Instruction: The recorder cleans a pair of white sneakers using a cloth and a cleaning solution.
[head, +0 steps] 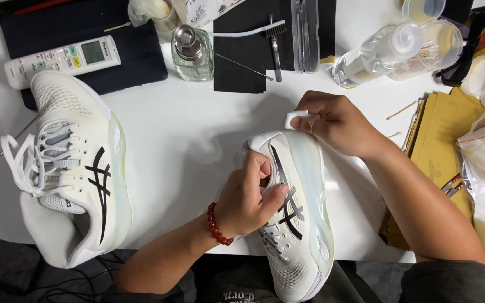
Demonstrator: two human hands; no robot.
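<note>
Two white shoes, left hand gripping one shoe, right hand pinching one white pad at its heel, other shoe lying apart on surface, two clear bottles

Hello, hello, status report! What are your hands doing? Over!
Left hand gripping white shoe. Right hand pressing small white pad at its heel. Second shoe lies apart, left.

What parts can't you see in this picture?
Head view only:
- Inside of the held shoe: covered by the left hand.
- White pad: mostly hidden in the right hand.
- Shoe's toe: cut off by the bottom edge.
- Clear bottle: contents cannot be told.
</note>
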